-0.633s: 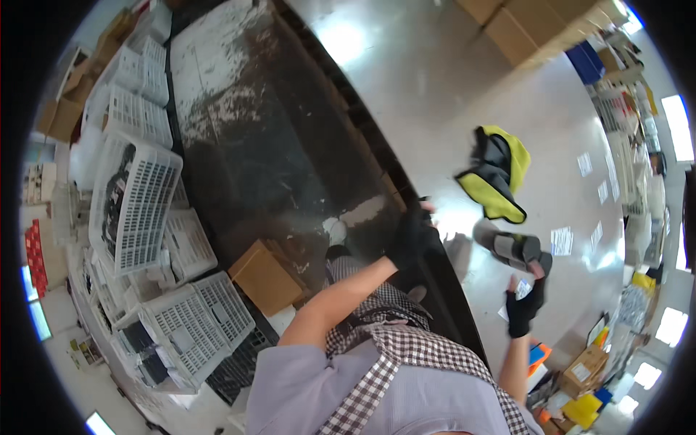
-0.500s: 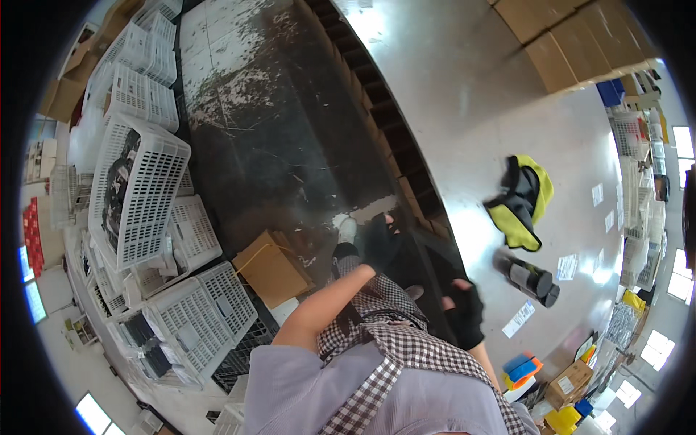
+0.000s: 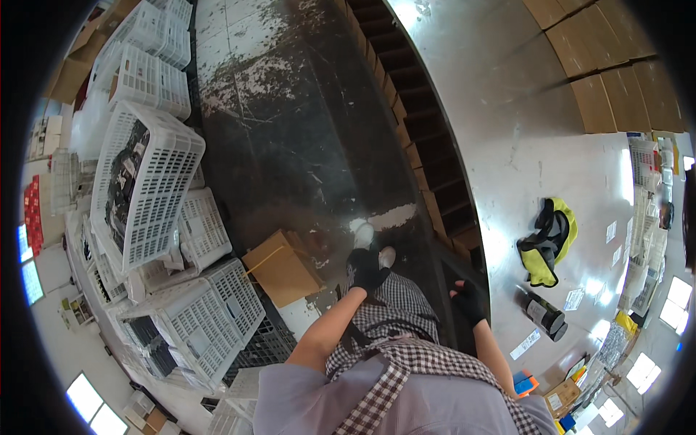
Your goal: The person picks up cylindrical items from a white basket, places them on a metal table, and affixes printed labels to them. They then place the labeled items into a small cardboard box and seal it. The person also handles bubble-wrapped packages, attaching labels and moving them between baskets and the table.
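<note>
My left hand (image 3: 367,272), in a black glove with dark fingers I cannot make out, hangs in front of the checked apron (image 3: 399,304) above my shoes. My right hand (image 3: 467,301) wears a black glove with bare fingertips and hangs beside the metal table's edge. Its fingers are loosely bent and apart, with nothing seen in them. Closest to it on the metal table (image 3: 500,174) lies a black cylindrical container (image 3: 545,317) on its side. Beyond that is a crumpled yellow-green and black cloth item (image 3: 547,246).
White slatted crates (image 3: 156,196) are stacked along the left, some holding dark items. Flattened cardboard (image 3: 283,268) leans by them on the dark floor (image 3: 290,167). Cardboard boxes (image 3: 609,51) stand on the table's far end. A row of box compartments (image 3: 435,156) runs under its edge.
The view has shifted, so the table and its items appear farther right and lower. My left hand has come back closer to my body; both shoes now show.
</note>
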Motion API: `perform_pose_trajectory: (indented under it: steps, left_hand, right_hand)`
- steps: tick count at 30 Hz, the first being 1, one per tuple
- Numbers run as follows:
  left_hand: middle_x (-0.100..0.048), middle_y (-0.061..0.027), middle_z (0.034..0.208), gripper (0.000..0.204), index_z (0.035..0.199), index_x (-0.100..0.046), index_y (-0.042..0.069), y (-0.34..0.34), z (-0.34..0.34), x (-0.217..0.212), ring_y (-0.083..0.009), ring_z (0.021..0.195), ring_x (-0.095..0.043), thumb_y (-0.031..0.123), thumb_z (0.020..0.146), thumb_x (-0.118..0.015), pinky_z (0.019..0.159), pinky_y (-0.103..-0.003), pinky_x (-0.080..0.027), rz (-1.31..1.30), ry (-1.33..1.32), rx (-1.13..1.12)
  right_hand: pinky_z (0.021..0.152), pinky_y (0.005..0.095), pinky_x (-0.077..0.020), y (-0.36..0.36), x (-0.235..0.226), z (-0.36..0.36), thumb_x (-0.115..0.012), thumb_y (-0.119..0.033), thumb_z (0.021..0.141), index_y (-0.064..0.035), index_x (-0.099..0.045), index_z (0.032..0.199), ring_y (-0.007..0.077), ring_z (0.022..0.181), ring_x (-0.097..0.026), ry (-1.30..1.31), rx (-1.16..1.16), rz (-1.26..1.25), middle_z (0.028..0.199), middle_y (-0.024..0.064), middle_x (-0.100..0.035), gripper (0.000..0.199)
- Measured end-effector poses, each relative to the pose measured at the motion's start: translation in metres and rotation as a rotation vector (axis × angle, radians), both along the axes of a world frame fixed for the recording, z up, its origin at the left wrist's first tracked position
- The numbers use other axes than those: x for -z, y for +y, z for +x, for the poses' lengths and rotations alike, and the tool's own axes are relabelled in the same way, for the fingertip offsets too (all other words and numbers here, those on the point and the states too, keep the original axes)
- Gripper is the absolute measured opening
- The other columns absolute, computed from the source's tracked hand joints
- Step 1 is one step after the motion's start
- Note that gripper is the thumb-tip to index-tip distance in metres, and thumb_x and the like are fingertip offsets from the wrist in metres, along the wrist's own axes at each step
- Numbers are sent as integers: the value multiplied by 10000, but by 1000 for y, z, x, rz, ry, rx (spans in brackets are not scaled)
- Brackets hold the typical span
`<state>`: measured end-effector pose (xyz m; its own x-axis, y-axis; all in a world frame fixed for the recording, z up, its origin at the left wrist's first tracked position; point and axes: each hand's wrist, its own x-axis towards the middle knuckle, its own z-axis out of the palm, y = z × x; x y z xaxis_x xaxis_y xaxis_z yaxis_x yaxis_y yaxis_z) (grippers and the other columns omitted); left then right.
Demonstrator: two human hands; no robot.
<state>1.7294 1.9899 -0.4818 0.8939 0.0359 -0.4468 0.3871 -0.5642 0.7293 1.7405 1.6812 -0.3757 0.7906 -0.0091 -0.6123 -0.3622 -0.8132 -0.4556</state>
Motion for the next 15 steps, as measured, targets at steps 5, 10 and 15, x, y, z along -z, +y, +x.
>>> perform_pose_trajectory:
  steps: [5, 10, 15]
  left_hand:
    - [-568, -146, 1025, 404, 1034, -557, 66, 13, -23, 2, -314, 973, -544, 272, 700, -651, 840, -390, -429, -40, -57, 124]
    - [-578, -135, 1041, 397, 1041, -575, 94, 64, 40, -18, -307, 991, -551, 322, 722, -638, 848, -404, -433, -58, 68, 135]
    - [-594, -133, 991, 379, 1023, -569, 81, 152, 116, -26, -293, 928, -587, 294, 727, -671, 805, -392, -455, -94, 39, -33]
  right_hand:
    - [784, 351, -477, 54, -22, 62, -709, -208, 705, -2, -584, 1029, 282, 880, -610, 6, -67, -3, 992, 173, -616, 403]
    - [792, 335, -490, 109, 22, 121, -694, -209, 740, -39, -581, 1083, 246, 926, -618, 30, -157, 188, 1011, 127, -635, 398]
    - [841, 353, -468, 232, 24, 262, -667, -283, 765, -69, -561, 1129, 269, 992, -592, 146, -524, 53, 1080, 136, -608, 435]
